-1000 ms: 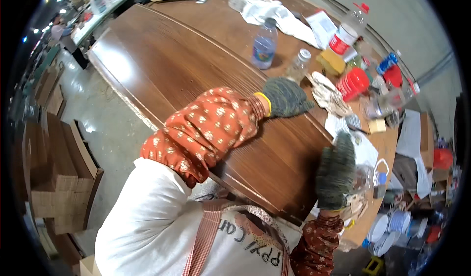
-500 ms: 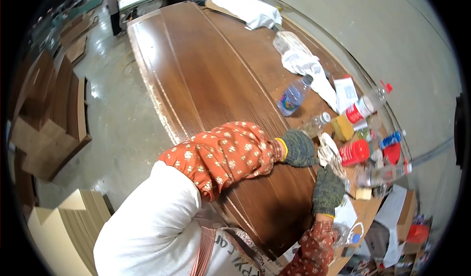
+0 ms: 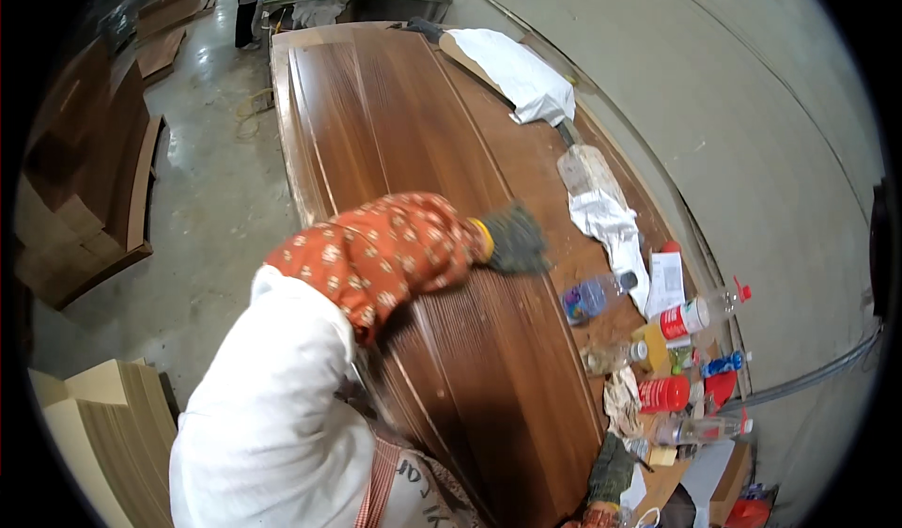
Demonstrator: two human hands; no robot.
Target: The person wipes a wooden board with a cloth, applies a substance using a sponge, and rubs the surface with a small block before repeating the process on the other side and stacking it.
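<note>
A long brown wood-grain panel [image 3: 427, 152] lies across the workbench. My left hand [image 3: 517, 239], in a dark grey-green knit glove with a yellow cuff, is over the panel near its right edge. Motion smears its fingers, and anything under the palm is hidden. My right hand [image 3: 613, 472] wears a matching glove and rests low at the panel's right edge, beside a crumpled whitish rag [image 3: 622, 404]; its grip does not show. Nearest to the left hand on the bench is a clear bottle with a dark cap [image 3: 597, 298].
Along the bench's right side stand or lie a small capped bottle [image 3: 615, 356], a red container [image 3: 663, 394], red-capped bottles [image 3: 705, 428] and a yellow block [image 3: 648, 345]. White wrapping [image 3: 521, 72] lies farther back. Stacked boards [image 3: 117, 425] stand at left; a person [image 3: 248, 7] is far off.
My left hand has moved away from the rag, farther up the panel and leftward. The right hand stays by the rag. The whole view has shifted, so the bottles sit lower.
</note>
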